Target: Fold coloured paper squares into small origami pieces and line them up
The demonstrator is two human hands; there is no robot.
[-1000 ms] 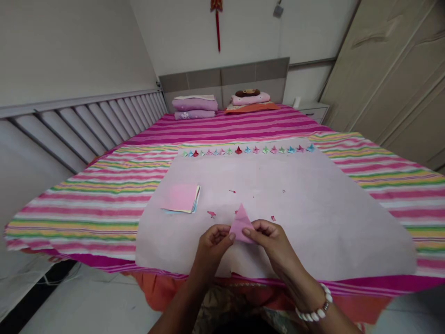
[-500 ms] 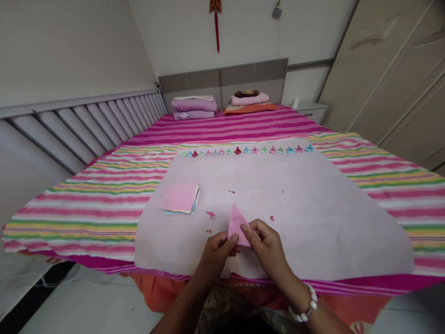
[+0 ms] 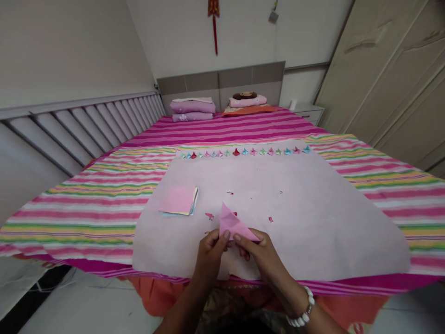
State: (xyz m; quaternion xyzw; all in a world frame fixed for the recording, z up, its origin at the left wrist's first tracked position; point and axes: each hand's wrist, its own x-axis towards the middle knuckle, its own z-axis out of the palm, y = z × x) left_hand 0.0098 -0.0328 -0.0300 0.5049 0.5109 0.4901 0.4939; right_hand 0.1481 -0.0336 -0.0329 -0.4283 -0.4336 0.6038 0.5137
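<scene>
Between my two hands is a pink sheet of origami paper (image 3: pixel 232 225), folded into a triangle with one point up and away from me. My left hand (image 3: pixel 212 248) pinches its lower left corner, thumb on top. My right hand (image 3: pixel 256 246) grips the bottom edge, its thumb pressing near the middle and its fingers underneath. A stack of square coloured paper (image 3: pixel 179 200), pink on top, lies to the left. Small red paper scraps (image 3: pixel 209 216) are scattered around my hands.
A large pale sheet (image 3: pixel 313 218) covers the near part of the striped bed (image 3: pixel 104 185). Along its far edge runs a row of small folded paper figures (image 3: pixel 236 152). Folded bedding (image 3: pixel 193 109) rests by the headboard (image 3: pixel 198 83); a railing (image 3: pixel 104 116) stands at left.
The pink paper has turned, so its long side now slopes down to the right. My right thumb has slid left along the bottom edge, close to the left thumb.
</scene>
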